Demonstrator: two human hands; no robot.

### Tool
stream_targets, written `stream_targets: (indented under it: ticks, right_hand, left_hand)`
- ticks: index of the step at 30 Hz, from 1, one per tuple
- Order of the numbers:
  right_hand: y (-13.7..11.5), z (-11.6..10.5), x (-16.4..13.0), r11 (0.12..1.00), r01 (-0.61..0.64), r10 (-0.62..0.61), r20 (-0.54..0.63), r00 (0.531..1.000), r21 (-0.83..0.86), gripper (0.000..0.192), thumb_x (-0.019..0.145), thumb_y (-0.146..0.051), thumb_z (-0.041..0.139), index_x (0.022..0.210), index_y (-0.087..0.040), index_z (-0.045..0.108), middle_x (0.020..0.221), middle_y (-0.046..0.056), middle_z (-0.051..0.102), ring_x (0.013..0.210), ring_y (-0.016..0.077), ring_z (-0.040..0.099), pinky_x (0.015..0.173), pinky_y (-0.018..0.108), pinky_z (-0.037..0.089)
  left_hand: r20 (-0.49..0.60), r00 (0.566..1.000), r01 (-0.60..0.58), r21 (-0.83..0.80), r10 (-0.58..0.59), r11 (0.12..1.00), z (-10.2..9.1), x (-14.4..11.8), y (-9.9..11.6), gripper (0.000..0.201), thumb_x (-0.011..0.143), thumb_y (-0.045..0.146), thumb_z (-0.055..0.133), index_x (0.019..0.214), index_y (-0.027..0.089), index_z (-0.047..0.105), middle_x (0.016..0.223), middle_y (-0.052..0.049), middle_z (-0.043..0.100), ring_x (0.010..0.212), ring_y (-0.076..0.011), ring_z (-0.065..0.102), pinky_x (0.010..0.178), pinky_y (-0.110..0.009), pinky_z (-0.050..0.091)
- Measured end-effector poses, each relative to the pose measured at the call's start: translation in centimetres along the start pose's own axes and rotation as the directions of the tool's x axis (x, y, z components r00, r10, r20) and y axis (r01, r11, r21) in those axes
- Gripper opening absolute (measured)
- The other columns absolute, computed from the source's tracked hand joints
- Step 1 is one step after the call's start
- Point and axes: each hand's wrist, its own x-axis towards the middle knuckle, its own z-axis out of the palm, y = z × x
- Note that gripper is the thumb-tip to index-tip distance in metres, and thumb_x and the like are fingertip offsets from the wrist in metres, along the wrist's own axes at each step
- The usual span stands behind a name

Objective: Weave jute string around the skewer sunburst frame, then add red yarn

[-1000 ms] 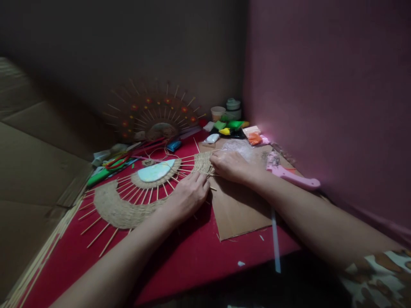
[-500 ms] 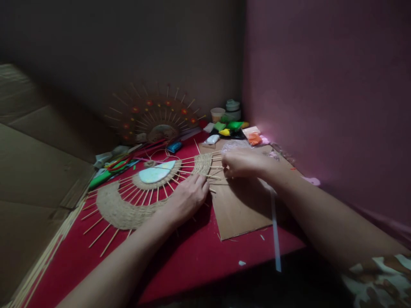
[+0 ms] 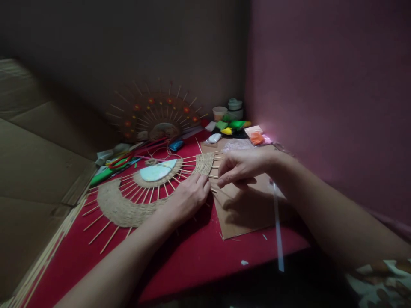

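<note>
A flat, fan-shaped woven piece of tan twine on thin wooden skewer spokes (image 3: 128,205) lies on a red table covering. A wide outer band of weaving curves from the lower left up to the right, and a smaller inner arc of weaving rings a pale blue-white half-moon centre (image 3: 157,171). Bare skewer spokes show between the two bands, and their tips jut past the outer edge all round. The right end of the weaving rests over the edge of a brown cardboard sheet. A thin strand of tan twine (image 3: 215,188) runs off from that right end.
</note>
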Motion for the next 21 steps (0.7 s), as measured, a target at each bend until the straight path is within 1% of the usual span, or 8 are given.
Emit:
stream_targets:
  ticks: [2, 5, 7, 9, 11, 15, 18, 21]
  right_hand:
    - [0.0, 0.0, 0.0, 0.987, 0.118, -0.116, -0.026, 0.993, 0.106, 0.029, 0.083, -0.04, 0.054, 0.091, -0.013, 0.062, 0.052, -0.004, 0.055, 0.039, 0.006, 0.044, 0.042, 0.02, 0.032]
    - [0.4, 0.2, 0.8, 0.975, 0.22, -0.202, -0.354, 0.913, 0.01, 0.017, 0.079, -0.03, 0.06, 0.082, -0.013, 0.061, 0.057, -0.003, 0.055, 0.05, 0.0077, 0.049, 0.048, 0.021, 0.036]
    - [1.0, 0.3, 1.7, 0.965, 0.144, -0.251, -0.624, 0.74, -0.217, 0.009, 0.079, -0.021, 0.058, 0.075, -0.014, 0.06, 0.064, -0.001, 0.056, 0.059, 0.0093, 0.05, 0.056, 0.022, 0.038]
    - [2.1, 0.2, 2.7, 0.909, -0.064, -0.314, -0.777, 0.545, -0.412, 0.012, 0.082, -0.014, 0.051, 0.077, -0.013, 0.062, 0.076, 0.004, 0.06, 0.072, 0.0128, 0.052, 0.066, 0.025, 0.04]
    - [3.6, 0.0, 3.4, 0.833, -0.261, -0.337, -0.821, 0.461, -0.489, 0.02, 0.083, -0.01, 0.044, 0.086, -0.013, 0.064, 0.097, 0.011, 0.062, 0.09, 0.0187, 0.053, 0.077, 0.03, 0.04]
    - [5.5, -0.3, 3.9, 0.825, -0.378, -0.196, -0.84, 0.506, -0.42, 0.036, 0.075, -0.008, 0.05, 0.107, -0.015, 0.064, 0.124, 0.012, 0.055, 0.104, 0.0251, 0.052, 0.084, 0.035, 0.041]
    - [4.8, -0.1, 3.7, 0.929, -0.28, -0.056, -0.843, 0.535, -0.24, 0.043, 0.073, -0.005, 0.047, 0.11, -0.017, 0.064, 0.106, 0.008, 0.066, 0.09, 0.019, 0.059, 0.075, 0.029, 0.044]
    - [3.2, 0.5, 3.4, 0.962, -0.191, -0.047, -0.807, 0.588, -0.195, 0.04, 0.069, 0.0, 0.044, 0.096, -0.016, 0.068, 0.093, 0.006, 0.069, 0.08, 0.0151, 0.06, 0.07, 0.025, 0.043]
  left_hand:
    - [-0.02, 1.0, -0.007, 0.002, 0.007, 1.0, 0.1, -0.1, 0.0, 0.022, 0.091, 0.012, 0.035, 0.096, 0.008, 0.056, 0.093, -0.012, 0.058, 0.089, -0.0226, 0.053, 0.075, -0.037, 0.047]
    - [-0.027, 1.0, -0.014, 0.004, 0.014, 1.0, 0.2, -0.1, 0.0, 0.021, 0.091, 0.012, 0.036, 0.093, 0.008, 0.056, 0.093, -0.013, 0.058, 0.089, -0.0226, 0.054, 0.076, -0.037, 0.047]
    - [-0.022, 1.0, -0.009, 0.003, 0.009, 1.0, 0.1, -0.1, 0.1, 0.019, 0.09, 0.011, 0.037, 0.089, 0.009, 0.056, 0.089, -0.011, 0.057, 0.083, -0.0218, 0.054, 0.072, -0.035, 0.047]
    - [-0.025, 1.0, -0.006, 0.003, 0.006, 1.0, 0.0, -0.1, 0.1, 0.018, 0.089, 0.01, 0.037, 0.087, 0.009, 0.056, 0.086, -0.01, 0.056, 0.08, -0.0212, 0.053, 0.071, -0.035, 0.047]
    - [-0.034, 0.999, -0.002, 0.0, 0.002, 1.0, -0.1, -0.1, 0.1, 0.018, 0.089, 0.009, 0.037, 0.086, 0.01, 0.055, 0.087, -0.01, 0.056, 0.081, -0.0212, 0.053, 0.072, -0.035, 0.047]
    - [-0.044, 0.999, 0.0, 0.004, 0.0, 1.0, -0.1, -0.3, 0.0, 0.019, 0.09, 0.01, 0.037, 0.086, 0.01, 0.056, 0.088, -0.01, 0.056, 0.083, -0.0207, 0.052, 0.074, -0.035, 0.047]
    - [-0.034, 0.999, 0.001, 0.003, -0.001, 1.0, -0.3, -0.4, 0.0, 0.019, 0.09, 0.01, 0.037, 0.086, 0.011, 0.055, 0.089, -0.01, 0.056, 0.082, -0.0197, 0.052, 0.074, -0.034, 0.047]
    - [-0.053, 0.999, 0.005, -0.003, -0.005, 1.0, -0.5, -0.4, 0.1, 0.019, 0.09, 0.01, 0.036, 0.088, 0.01, 0.056, 0.089, -0.01, 0.056, 0.082, -0.0203, 0.052, 0.074, -0.035, 0.047]
